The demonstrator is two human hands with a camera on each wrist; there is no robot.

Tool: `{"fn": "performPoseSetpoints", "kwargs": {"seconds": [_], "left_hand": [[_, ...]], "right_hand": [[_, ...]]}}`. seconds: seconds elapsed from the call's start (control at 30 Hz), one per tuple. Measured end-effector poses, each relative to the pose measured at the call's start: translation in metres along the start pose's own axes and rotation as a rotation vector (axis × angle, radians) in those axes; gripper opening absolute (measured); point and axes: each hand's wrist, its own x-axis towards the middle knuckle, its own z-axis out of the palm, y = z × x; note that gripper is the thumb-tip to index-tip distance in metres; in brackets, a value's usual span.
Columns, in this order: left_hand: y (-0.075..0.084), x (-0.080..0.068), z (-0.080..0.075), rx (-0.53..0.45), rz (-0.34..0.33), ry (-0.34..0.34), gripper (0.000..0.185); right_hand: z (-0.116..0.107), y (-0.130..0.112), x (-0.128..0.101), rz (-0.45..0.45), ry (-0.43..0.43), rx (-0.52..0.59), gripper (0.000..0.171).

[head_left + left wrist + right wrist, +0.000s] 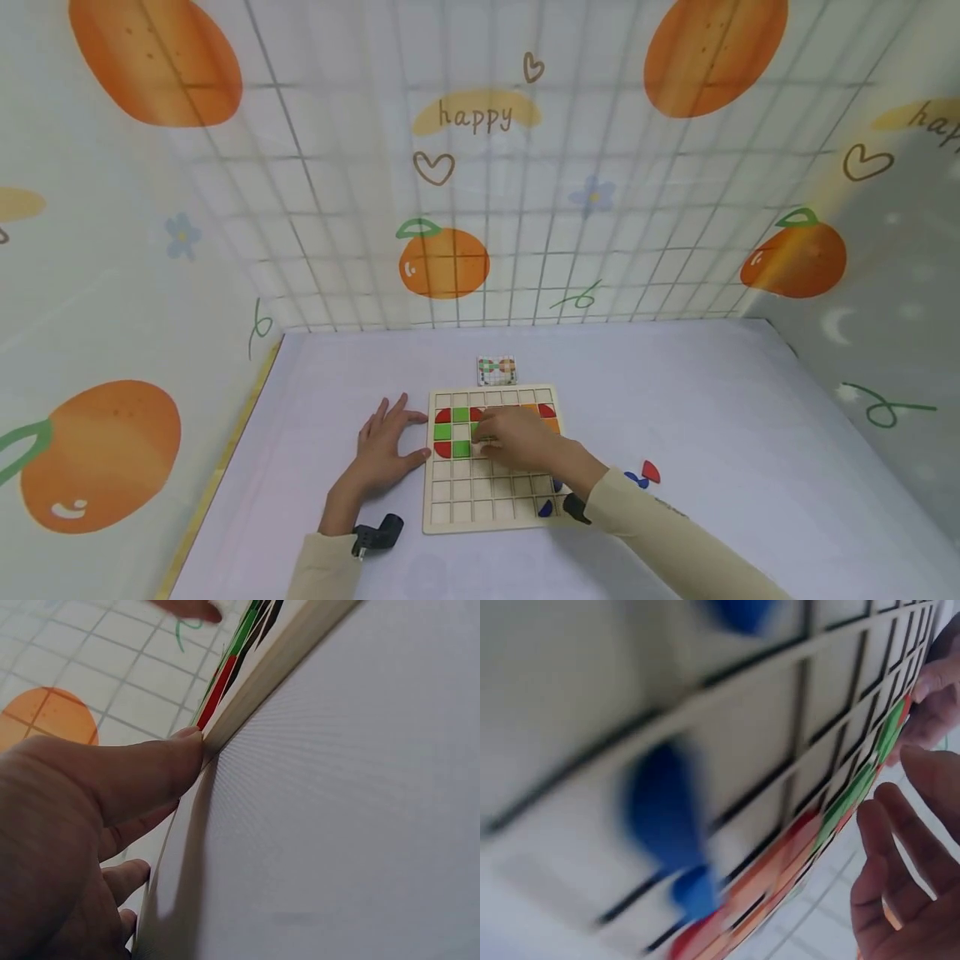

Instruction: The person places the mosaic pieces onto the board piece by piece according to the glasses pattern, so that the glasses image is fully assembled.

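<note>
The board (491, 487) lies flat on the worktop (712, 400), with red, green and orange tiles (459, 432) filling part of its top rows. The left hand (386, 450) rests flat and open, thumb against the board's left edge. The right hand (517, 440) hovers over the tiles with fingers loosely curled; whether it pinches a piece I cannot tell. A clumsy press could knock seated tiles out of their cells, and a sleeve (637, 517) sweep could scatter the loose blue pieces (546, 507).

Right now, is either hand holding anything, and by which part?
The left hand holds nothing; its thumb presses the left edge of the wooden grid board. The right hand rests over the coloured tiles; whether it pinches one cannot be told.
</note>
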Motion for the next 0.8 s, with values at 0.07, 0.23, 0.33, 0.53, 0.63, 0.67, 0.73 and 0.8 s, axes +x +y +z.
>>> {"fn": "performPoseSetpoints", "kwargs": {"seconds": [0.07, 0.23, 0.33, 0.53, 0.63, 0.67, 0.73, 0.8], "left_hand": [[0.000, 0.000, 0.001, 0.003, 0.000, 0.004, 0.050], [0.000, 0.000, 0.002, 0.012, -0.003, 0.015, 0.049], [0.000, 0.000, 0.002, 0.012, -0.014, 0.008, 0.050], [0.001, -0.001, 0.002, 0.010, -0.037, 0.011, 0.051], [0.000, 0.000, 0.004, 0.030, -0.043, 0.021, 0.051], [0.001, 0.001, 0.004, 0.030, -0.040, 0.022, 0.050], [0.000, 0.002, 0.006, 0.033, -0.041, 0.018, 0.050], [0.000, 0.002, 0.006, 0.030, -0.036, 0.018, 0.050]], "right_hand": [[-0.003, 0.007, -0.013, 0.028, 0.016, -0.009, 0.014], [-0.011, 0.025, -0.048, 0.138, 0.050, 0.002, 0.010], [-0.015, 0.035, -0.070, 0.248, 0.048, -0.002, 0.010], [-0.025, 0.057, -0.114, 0.453, 0.060, -0.022, 0.014], [-0.031, 0.066, -0.137, 0.492, 0.066, -0.020, 0.015], [-0.034, 0.069, -0.144, 0.508, 0.060, -0.015, 0.016], [-0.037, 0.073, -0.158, 0.533, 0.038, -0.015, 0.021], [-0.040, 0.076, -0.171, 0.540, 0.006, -0.006, 0.026]]}}
